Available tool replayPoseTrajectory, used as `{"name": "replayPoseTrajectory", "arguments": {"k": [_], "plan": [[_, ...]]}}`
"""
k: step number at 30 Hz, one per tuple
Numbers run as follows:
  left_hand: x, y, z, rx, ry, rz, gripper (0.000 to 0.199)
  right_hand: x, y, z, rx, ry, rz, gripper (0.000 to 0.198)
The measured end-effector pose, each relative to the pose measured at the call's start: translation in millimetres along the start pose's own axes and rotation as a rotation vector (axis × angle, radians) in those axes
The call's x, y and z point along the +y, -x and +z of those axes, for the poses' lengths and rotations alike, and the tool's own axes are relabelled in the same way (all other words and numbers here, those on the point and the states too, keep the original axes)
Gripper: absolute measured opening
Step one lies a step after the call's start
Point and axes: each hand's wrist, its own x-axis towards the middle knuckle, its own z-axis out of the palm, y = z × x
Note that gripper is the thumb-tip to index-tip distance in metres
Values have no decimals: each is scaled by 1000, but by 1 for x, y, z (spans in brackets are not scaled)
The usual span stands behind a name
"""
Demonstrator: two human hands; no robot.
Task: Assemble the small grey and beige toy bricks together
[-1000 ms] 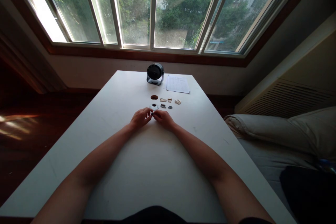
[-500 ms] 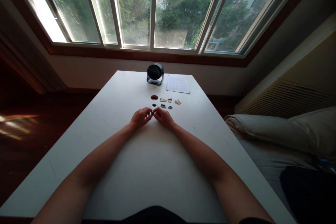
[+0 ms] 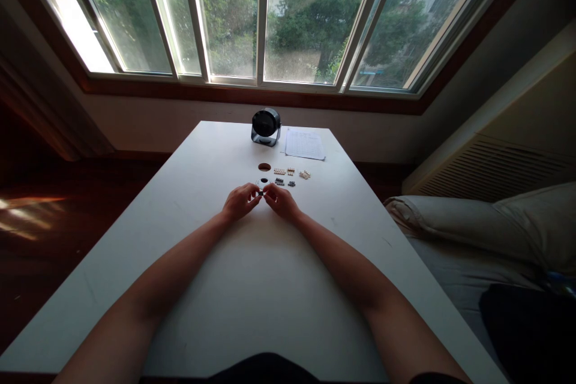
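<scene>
My left hand point(image 3: 240, 202) and my right hand point(image 3: 281, 200) meet fingertip to fingertip over the white table point(image 3: 252, 288). Between the fingertips sits a tiny dark piece point(image 3: 261, 193), pinched by both hands; it is too small to identify. Just beyond the fingertips lies a small white ring-shaped dish point(image 3: 263, 182) with a dark centre. Past it sit a brown disc point(image 3: 264, 167) and several small clusters of light beads point(image 3: 279, 171) and dark beads point(image 3: 279, 181).
A small black desk fan point(image 3: 266, 126) stands at the table's far end, with a printed sheet of paper point(image 3: 305, 144) beside it. A bed with a pale pillow point(image 3: 472, 222) lies to the right. Large windows fill the far wall.
Both hands have edged slightly away from me toward the white dish; otherwise nothing differs.
</scene>
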Motion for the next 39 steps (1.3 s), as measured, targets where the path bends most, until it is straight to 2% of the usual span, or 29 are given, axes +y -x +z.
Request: {"name": "replayPoseTrajectory", "arguments": {"k": [18,25,39], "plan": [[0,0,0,-59,7,-3,17,0,-1,-1,13,35,-61,14],[2,0,-1,-60,11,-6,20,1,0,0,26,31,-37,12],[5,0,-2,-45,41,4,13,0,-1,0,24,51,-9,11]]}}
